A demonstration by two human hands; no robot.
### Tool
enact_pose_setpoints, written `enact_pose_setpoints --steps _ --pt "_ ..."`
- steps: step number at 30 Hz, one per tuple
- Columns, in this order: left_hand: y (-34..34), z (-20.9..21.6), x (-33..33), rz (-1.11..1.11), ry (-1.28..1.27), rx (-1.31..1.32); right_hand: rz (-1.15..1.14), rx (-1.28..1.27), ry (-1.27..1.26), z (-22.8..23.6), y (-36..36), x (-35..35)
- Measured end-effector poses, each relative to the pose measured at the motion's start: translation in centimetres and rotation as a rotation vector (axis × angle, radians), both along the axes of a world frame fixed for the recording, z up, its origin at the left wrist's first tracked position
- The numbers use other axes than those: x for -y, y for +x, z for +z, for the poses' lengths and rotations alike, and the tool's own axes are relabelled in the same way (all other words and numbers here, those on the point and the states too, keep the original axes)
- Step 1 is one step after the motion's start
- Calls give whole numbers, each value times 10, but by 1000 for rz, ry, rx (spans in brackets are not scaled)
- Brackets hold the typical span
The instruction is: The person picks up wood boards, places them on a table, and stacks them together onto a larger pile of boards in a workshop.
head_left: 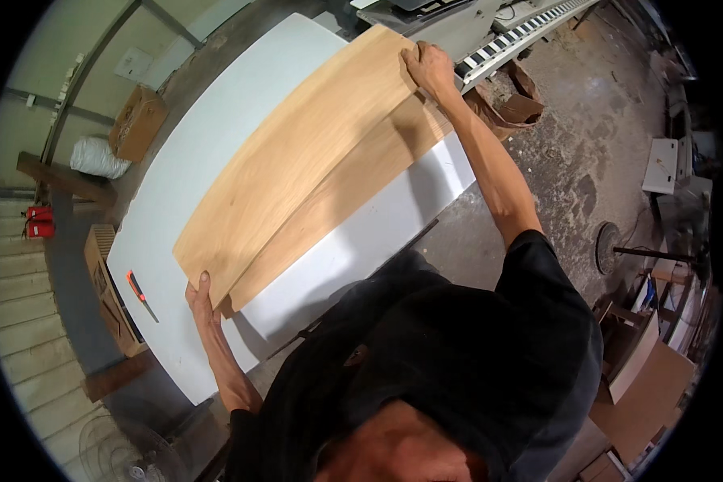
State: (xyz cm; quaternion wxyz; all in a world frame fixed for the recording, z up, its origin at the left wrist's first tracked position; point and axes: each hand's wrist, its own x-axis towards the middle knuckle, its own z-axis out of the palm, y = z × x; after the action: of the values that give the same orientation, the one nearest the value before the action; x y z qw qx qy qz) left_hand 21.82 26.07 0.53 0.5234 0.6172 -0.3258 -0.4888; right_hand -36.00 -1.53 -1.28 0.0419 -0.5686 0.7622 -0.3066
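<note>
Nearest us is the wearer's black shirt; both bare forearms reach out from its short sleeves. We see the left arm, bent, at the near left, its left hand closed around the board's near left end, thumb laid on the upper face and the other fingers mostly hidden. The right arm stretches farther out, wrist bent inward, and the right hand curls its fingers over the far right end; we cannot make out its thumb.

Between the hands we find the upper board, a long, flat, pale-brown piece with fine wood grain running lengthwise, its long edges bowed by the lens. It overlaps a similar lower board, whose near strip shows in shadow; we cannot tell whether they touch. Beneath spreads a smooth, matte white tabletop, with an orange-and-black utility knife at its left.

Beyond the right hand we notice a crumpled brown bag on stained concrete floor and a narrow roller conveyor. Far left stand an open cardboard box and a rounded white bundle.
</note>
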Motion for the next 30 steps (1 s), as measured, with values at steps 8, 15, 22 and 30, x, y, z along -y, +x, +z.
enact_pose_setpoints --steps 8,15,22,30 --pt "54 15 -28 49 454 747 127 -45 -54 -22 16 -115" --pt "75 -27 -38 92 234 845 84 52 -219 -38 15 -128" --pt "-4 -56 -33 199 73 771 121 87 -136 -35 5 -122" --pt "6 -67 -44 43 -255 775 61 -7 -135 -74 6 -111"
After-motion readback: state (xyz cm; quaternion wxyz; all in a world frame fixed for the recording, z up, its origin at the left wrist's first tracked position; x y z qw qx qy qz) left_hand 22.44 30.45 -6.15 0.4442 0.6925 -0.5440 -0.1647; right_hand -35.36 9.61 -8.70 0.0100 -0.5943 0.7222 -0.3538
